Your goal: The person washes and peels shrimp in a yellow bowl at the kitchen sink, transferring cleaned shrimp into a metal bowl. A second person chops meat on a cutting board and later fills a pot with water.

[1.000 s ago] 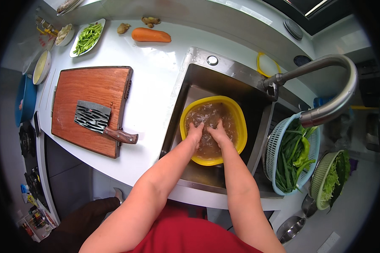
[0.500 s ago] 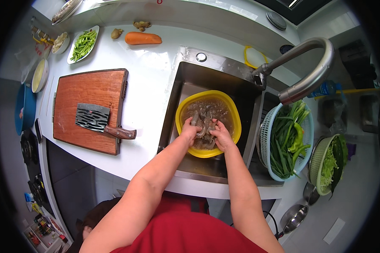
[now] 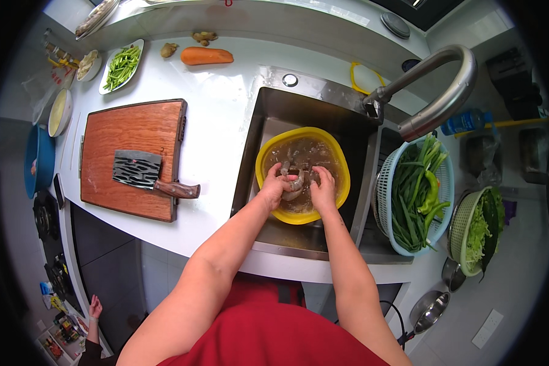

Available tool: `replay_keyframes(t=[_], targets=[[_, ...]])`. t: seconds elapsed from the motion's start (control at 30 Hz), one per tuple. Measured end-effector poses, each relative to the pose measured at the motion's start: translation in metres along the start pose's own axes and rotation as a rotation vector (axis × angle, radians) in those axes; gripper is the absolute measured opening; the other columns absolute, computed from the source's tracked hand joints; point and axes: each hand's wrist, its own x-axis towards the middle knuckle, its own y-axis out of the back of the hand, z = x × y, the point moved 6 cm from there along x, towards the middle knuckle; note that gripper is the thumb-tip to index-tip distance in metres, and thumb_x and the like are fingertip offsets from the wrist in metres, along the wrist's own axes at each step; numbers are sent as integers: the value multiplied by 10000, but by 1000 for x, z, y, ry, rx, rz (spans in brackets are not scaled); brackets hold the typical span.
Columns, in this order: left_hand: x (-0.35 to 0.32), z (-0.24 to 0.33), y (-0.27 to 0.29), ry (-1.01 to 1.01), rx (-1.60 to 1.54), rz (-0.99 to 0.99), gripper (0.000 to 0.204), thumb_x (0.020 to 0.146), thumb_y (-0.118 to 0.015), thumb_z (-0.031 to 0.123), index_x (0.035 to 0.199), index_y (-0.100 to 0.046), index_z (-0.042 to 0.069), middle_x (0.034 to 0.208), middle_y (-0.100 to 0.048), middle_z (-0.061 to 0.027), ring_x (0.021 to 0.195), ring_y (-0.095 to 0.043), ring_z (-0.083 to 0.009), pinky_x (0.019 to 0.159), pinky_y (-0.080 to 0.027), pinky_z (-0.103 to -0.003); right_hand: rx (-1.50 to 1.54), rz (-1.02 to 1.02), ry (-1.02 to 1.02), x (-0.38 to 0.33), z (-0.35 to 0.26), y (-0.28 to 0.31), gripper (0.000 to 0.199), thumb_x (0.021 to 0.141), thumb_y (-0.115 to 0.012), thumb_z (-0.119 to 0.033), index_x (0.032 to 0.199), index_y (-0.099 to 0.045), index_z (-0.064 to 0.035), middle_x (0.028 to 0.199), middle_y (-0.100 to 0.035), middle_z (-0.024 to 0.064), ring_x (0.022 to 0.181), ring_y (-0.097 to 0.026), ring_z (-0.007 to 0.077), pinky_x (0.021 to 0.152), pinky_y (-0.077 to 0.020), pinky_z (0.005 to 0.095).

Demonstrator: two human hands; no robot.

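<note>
Both hands (image 3: 299, 186) grip what looks like shrimp (image 3: 296, 181) over yellow bowl (image 3: 341, 177).

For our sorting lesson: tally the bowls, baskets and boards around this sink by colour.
Yellow bowl: 1
Blue basket: 1
Green basket: 1
Brown cutting board: 1
Total: 4

Blue plastic bottle (image 3: 463, 121) lying at right, behind the tap. Small colourful packets (image 3: 58, 60) at far left, by the dishes. Too blurred for more.
</note>
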Motion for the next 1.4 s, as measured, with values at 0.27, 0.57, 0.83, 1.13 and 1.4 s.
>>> replay_keyframes(t=[0.27, 0.57, 0.83, 1.13, 1.4], targets=[[-5, -1, -10, -91, -49, -144, 793, 717, -587, -98, 1357, -166, 110, 1080, -527, -139, 992, -543, -242, 838, -483, -362, 964, -102, -422, -8, 5, -25, 336, 844, -554, -35, 1171, -474, -19, 1071, -566, 62, 927, -565, 130, 753, -454, 246], [-10, -3, -11, 73, -440, -165, 446, 814, -487, -10, 1222, -322, 59, 1205, -432, -195, 1059, -515, -322, 915, -443, -454, 1266, 103, -490, -9, 11, -12, 276, 868, -488, 4, 1142, -479, -28, 1081, -563, 80, 979, -549, 159, 870, -442, 297], [0, -7, 6, -94, -208, -33, 499, 787, -436, -137, 1238, -316, 41, 1128, -509, -176, 999, -559, -262, 820, -496, -334, 1061, 23, -625, -18, 31, -25, 257, 881, -504, -55, 1138, -492, -45, 1061, -570, 61, 940, -557, 144, 818, -458, 294], [14, -8, 29, -148, 228, 169, 293, 833, -508, -11, 1121, -477, 35, 1047, -580, -76, 940, -553, -158, 826, -433, -251, 281, 104, -253, 42, 51, -12, 304, 809, -548, -57, 1112, -546, -43, 1080, -584, 120, 995, -551, 241, 878, -425, 332], [-9, 8, 23, -215, 298, 142, 457, 817, -556, 41, 1255, -428, 61, 1235, -459, -86, 1159, -414, -191, 967, -329, -280, -479, -460, -348, 84, 3, -55, 641, 717, -639, -202, 1299, -376, -158, 1377, -317, 132, 1203, -385, 352, 1014, -314, 400]])
